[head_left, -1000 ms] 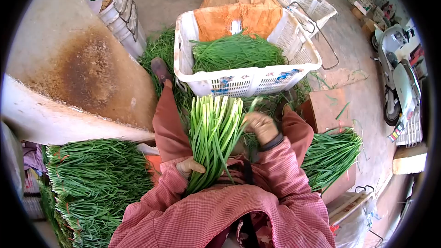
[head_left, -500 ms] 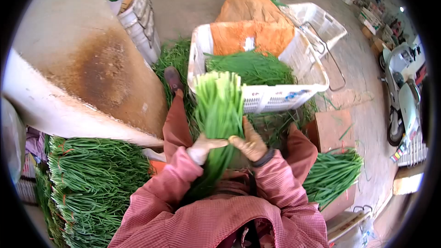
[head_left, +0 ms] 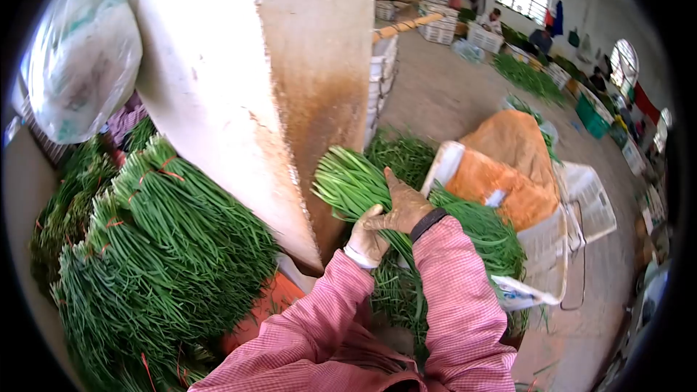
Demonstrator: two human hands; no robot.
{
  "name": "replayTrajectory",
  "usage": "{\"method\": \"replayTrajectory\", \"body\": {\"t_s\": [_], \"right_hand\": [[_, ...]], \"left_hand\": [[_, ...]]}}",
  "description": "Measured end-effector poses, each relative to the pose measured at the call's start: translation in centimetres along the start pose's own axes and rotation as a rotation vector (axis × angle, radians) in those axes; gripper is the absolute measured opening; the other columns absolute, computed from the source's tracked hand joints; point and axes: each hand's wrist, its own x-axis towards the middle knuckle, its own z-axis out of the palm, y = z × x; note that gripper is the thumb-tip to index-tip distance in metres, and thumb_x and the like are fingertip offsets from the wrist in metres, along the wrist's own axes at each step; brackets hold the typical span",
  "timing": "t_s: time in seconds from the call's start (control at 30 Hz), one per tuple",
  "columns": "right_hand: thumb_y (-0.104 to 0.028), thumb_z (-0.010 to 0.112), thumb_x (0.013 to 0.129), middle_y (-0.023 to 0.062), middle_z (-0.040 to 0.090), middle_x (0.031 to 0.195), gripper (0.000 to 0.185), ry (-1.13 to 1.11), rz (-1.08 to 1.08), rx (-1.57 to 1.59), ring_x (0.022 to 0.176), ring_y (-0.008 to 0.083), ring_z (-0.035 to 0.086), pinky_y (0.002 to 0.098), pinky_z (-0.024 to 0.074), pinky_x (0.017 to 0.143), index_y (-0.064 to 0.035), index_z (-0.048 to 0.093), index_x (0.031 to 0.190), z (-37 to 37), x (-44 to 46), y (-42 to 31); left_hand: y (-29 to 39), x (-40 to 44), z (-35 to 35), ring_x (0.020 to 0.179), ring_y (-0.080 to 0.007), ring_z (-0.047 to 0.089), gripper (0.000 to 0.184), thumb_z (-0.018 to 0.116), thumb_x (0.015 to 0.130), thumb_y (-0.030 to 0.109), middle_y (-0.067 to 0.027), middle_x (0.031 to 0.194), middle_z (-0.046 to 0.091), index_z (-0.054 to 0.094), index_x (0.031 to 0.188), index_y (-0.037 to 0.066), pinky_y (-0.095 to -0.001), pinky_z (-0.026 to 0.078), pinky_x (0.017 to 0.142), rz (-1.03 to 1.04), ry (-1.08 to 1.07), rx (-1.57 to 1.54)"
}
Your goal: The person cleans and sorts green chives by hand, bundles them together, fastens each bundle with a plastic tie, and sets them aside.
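Left hand [head_left: 367, 239]: wrapped round the green bunch [head_left: 352, 183]
Right hand [head_left: 404, 207]: gripping it too
Tied bundles [head_left: 174, 236]: heaped up left

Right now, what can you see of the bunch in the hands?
The bunch is long, thin green stalks packed side by side, paler toward the ends at upper left. It lies slanted in view against the pillar behind. The left hand and right hand grip it, hiding whether its middle is tied.
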Motion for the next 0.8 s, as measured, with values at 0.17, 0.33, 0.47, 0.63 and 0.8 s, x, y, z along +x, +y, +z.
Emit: {"method": "replayTrajectory", "body": {"t_s": [0.17,0.33,0.47,0.63,0.8], "right_hand": [[-0.045,0.078,0.042,0.0237,0.024,0.131,0.125,0.067,0.052,0.163,0.12,0.0323,0.027,0.0308,0.0255,0.1,0.0096,0.006,0.129,2.9,-3.5,2.3],[-0.028,0.08,0.048,0.0158,0.035,0.126,0.118,0.481,-0.063,0.488,0.115,0.0256,0.036,0.0308,0.0282,0.098,0.0035,0.0,0.129,5.9,-11.9,6.9],[-0.014,0.074,0.063,0.0068,0.053,0.104,0.065,0.786,0.051,1.166,0.092,0.0155,0.052,0.0284,0.0433,0.08,-0.0024,0.037,0.115,7.4,-18.6,8.7],[-0.016,0.068,0.067,0.0088,0.057,0.097,0.047,0.77,0.084,1.915,0.086,0.0194,0.056,0.0317,0.045,0.079,-0.0011,0.05,0.108,6.6,-27.7,9.6],[-0.03,0.064,0.066,0.0127,0.056,0.1,0.061,1.015,0.015,2.103,0.087,0.0215,0.056,0.0323,0.0452,0.081,0.0031,0.043,0.114,9.0,-32.3,10.9]], "left_hand": [[-0.9,-1.4,-2.1,0.09,-0.0224,0.055,0.042,0.052,0.078,0.005,-0.0093,0.109,0.05,0.037,0.118,0.002,-0.0344,0.05,0.075,-0.192,-0.073,-0.13],[-6.9,-3.7,3.0,0.095,-0.0192,0.052,0.044,0.057,0.072,0.0,-0.007,0.109,0.052,0.044,0.115,0.002,-0.0303,0.046,0.079,-0.362,-0.063,0.168],[-11.7,-4.5,6.3,0.106,-0.0174,0.044,0.06,0.059,0.068,-0.001,-0.0066,0.115,0.047,0.035,0.123,0.002,-0.0295,0.033,0.092,-0.632,-0.267,0.734],[-16.4,-8.0,8.9,0.123,-0.0196,0.022,0.089,0.056,0.068,-0.008,-0.0092,0.133,0.019,-0.001,0.134,0.007,-0.0316,0.023,0.1,-0.739,-0.466,0.742],[-21.4,-13.0,5.7,0.123,-0.0288,0.024,0.115,0.074,0.061,0.027,-0.0215,0.133,0.018,-0.015,0.128,-0.003,-0.0328,0.026,0.098,-0.413,-0.825,1.386]]}}
